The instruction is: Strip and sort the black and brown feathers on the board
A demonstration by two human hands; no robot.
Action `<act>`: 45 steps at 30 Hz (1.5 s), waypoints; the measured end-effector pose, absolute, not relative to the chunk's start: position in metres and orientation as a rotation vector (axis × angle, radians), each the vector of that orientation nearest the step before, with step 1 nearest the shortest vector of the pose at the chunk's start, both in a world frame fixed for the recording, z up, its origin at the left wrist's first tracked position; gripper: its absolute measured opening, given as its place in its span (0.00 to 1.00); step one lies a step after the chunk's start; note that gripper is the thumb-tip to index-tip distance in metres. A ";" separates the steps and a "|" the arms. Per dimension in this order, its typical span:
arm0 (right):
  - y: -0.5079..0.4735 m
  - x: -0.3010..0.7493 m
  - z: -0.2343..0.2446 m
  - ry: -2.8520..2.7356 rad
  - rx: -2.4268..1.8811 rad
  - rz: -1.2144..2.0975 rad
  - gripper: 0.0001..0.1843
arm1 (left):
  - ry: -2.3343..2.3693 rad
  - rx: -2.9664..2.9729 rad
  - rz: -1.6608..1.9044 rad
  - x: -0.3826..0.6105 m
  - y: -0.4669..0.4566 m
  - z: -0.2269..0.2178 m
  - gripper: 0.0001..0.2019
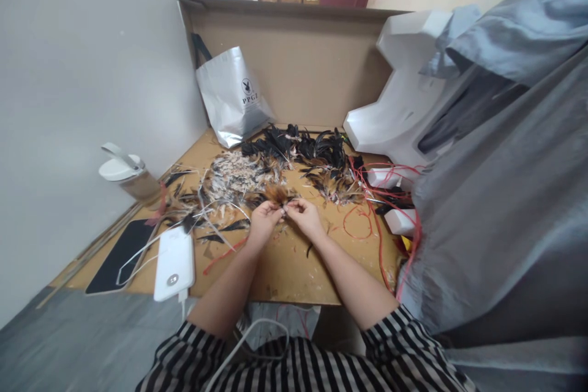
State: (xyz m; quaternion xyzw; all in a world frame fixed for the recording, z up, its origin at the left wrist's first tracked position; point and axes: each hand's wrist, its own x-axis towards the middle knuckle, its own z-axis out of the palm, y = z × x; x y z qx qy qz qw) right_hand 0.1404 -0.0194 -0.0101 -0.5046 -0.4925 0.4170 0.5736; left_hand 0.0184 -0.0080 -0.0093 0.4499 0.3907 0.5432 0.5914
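Observation:
My left hand point(264, 218) and my right hand point(301, 213) meet over the middle of the wooden tabletop point(294, 269). Both are closed on a small bundle of brown feathers point(278, 195) that fans out just above the fingertips. Past the hands lie piles of feathers: a pale speckled heap point(234, 174) to the left, black feathers point(294, 146) at the back, and mixed brown ones point(335, 188) to the right. Loose feathers are scattered to the left of my left hand.
A white power bank point(173, 263) with a white cable and a black phone point(120, 255) lie at the front left. A lidded cup point(131, 176) stands by the wall. Behind are a silver bag point(232, 98) and white foam point(404, 98). Red threads point(379, 220) trail right, beside grey cloth point(500, 196).

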 end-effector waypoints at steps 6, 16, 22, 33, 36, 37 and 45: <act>-0.020 0.142 -0.005 -1.046 -1.151 1.085 0.09 | 0.910 1.058 1.191 0.019 -0.009 -0.008 0.17; -0.021 0.138 -0.001 -0.801 -0.916 1.457 0.12 | 0.865 0.990 1.175 0.018 -0.005 -0.017 0.16; -0.022 0.139 -0.002 -0.904 -0.960 1.405 0.11 | 0.864 1.044 1.176 0.017 -0.006 -0.016 0.15; -0.020 0.152 -0.004 -0.787 -0.839 1.762 0.18 | 0.895 1.144 1.146 0.020 -0.014 -0.007 0.14; -0.017 0.152 -0.007 -0.800 -0.901 1.648 0.19 | 0.901 1.067 1.136 0.022 -0.014 -0.008 0.17; -0.016 0.153 -0.006 -0.801 -0.927 1.574 0.19 | 0.905 1.040 1.126 0.022 -0.013 -0.009 0.19; -0.006 0.228 0.022 -0.677 -1.065 0.899 0.22 | 0.910 1.057 1.190 0.018 -0.013 -0.008 0.20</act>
